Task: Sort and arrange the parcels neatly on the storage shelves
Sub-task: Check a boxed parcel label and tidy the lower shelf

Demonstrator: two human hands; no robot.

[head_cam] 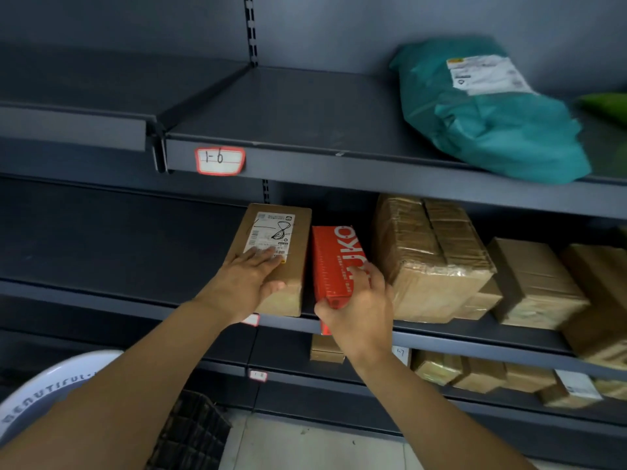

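Resting flat on brown box (298,245) with left grip (247,283), fingers straight. Clamped on red box (334,257), 3 o'clock of brown box, with right grip (359,310).

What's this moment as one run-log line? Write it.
left hand: pressing on brown cardboard box with white label | right hand: gripping red rectangular box | place: dark metal middle shelf | boxes: side by side

Right edge cuts the green parcel (607,108); the teal bag's label (485,74) is blurred.
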